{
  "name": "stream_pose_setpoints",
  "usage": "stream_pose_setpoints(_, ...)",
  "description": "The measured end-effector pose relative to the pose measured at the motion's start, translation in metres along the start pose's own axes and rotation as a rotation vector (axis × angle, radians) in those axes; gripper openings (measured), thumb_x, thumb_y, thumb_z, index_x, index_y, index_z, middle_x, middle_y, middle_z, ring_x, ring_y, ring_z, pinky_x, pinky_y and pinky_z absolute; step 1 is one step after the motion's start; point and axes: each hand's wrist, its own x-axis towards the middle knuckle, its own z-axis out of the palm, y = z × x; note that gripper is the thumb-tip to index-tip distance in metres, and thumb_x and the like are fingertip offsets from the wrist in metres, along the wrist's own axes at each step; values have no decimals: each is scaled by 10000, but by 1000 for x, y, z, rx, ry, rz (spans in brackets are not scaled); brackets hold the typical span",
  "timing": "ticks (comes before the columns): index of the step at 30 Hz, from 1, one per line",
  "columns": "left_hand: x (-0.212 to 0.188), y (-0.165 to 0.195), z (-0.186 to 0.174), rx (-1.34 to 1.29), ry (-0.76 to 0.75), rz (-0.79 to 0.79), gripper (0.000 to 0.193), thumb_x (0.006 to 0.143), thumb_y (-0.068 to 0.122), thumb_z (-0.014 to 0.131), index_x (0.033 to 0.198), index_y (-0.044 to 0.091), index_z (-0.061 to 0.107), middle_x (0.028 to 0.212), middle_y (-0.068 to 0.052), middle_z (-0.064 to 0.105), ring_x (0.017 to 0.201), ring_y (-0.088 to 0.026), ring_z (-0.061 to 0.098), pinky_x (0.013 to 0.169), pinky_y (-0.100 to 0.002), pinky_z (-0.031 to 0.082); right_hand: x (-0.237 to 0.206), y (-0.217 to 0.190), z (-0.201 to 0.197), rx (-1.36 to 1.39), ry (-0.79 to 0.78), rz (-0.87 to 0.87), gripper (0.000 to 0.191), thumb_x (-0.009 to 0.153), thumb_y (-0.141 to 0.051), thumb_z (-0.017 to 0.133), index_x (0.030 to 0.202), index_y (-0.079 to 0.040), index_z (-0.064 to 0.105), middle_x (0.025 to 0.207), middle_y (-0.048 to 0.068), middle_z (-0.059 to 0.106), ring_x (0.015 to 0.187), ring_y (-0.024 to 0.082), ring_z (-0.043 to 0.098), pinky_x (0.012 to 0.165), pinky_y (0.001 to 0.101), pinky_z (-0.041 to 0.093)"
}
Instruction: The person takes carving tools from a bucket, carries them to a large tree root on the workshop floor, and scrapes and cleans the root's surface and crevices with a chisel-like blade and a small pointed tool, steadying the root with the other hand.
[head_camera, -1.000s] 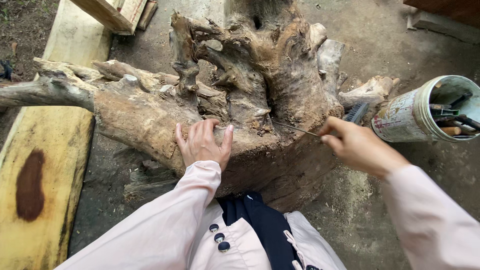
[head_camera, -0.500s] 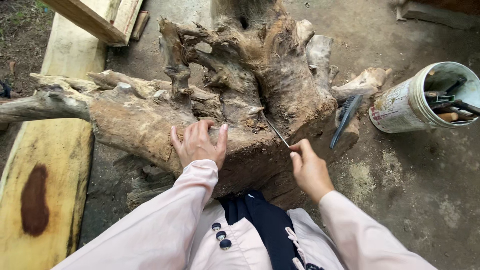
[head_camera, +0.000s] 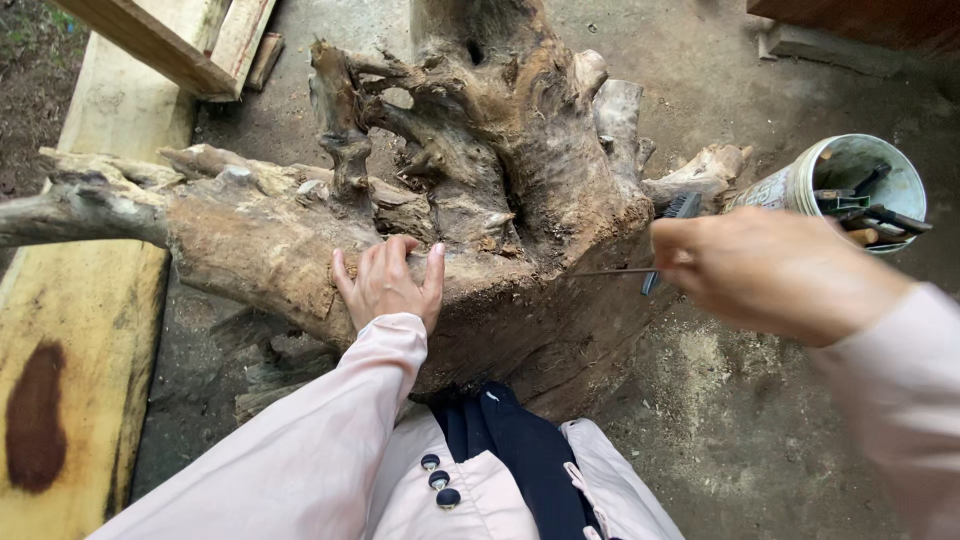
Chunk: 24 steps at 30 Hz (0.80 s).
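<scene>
A big gnarled tree root stump (head_camera: 480, 200) lies on the ground in front of me. My left hand (head_camera: 388, 282) rests flat on its top surface, fingers together, holding nothing. My right hand (head_camera: 770, 270) hovers to the right of the stump, raised and blurred, pinching a thin metal pick (head_camera: 610, 271) whose tip points left toward the wood. A small dark brush (head_camera: 672, 225) leans against the stump's right side, just behind my right hand.
A white bucket (head_camera: 800, 180) holding several hand tools stands at the right. A yellow wooden plank (head_camera: 70, 340) with a dark stain lies at the left, more boards (head_camera: 170, 40) at the top left. The ground is dirt and concrete.
My right hand has lifted off the stump and swung right and toward the camera with the thin pick. My left hand stays pressed on the wood.
</scene>
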Motion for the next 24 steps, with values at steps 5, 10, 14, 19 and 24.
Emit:
stream_pose_setpoints(5, -1, 2, 1, -35, 46, 34, 468, 978, 565, 540, 1097, 136, 684, 1099, -61, 724, 1190, -250, 605, 1218, -574, 102, 3, -2, 2, 107, 123, -83, 261, 1069, -355, 453, 1218, -230, 628, 903, 54, 767, 714, 181, 706, 683, 342, 591)
stream_pose_setpoints(10, 0, 0, 0, -22, 29, 22, 456, 985, 559, 552, 1101, 139, 684, 1083, -65, 720, 1177, -245, 613, 1229, -571, 104, 12, -12, 11, 182, 100, -126, 253, 1031, -356, 453, 1200, -263, 617, 953, 46, 760, 745, 175, 694, 675, 366, 598)
stream_pose_setpoints(14, -2, 1, 0, -25, 51, 35, 451, 974, 556, 562, 1095, 140, 685, 1055, -57, 725, 1164, -248, 618, 1219, -580, 108, -4, 1, -5, -54, 68, 2, 264, 1097, -313, 421, 1259, -286, 628, 1021, 7, 764, 759, 155, 698, 688, 346, 592)
stream_pose_setpoints(19, -2, 3, 1, -35, 54, 36, 432, 978, 548, 570, 1080, 145, 689, 1047, -49, 729, 1156, -245, 621, 1225, -574, 117, 7, -10, 6, 242, 182, -201, 242, 1046, -353, 489, 1164, -214, 647, 1014, 36, 776, 783, 159, 725, 723, 340, 563)
stream_pose_setpoints(24, -3, 3, 2, -38, 62, 50, 420, 983, 540, 570, 1084, 150, 688, 1071, -42, 731, 1167, -244, 621, 1228, -576, 120, 25, 12, 33, 294, 129, -84, 274, 1049, -318, 451, 1232, -214, 626, 1014, 83, 784, 808, 202, 744, 774, 354, 603)
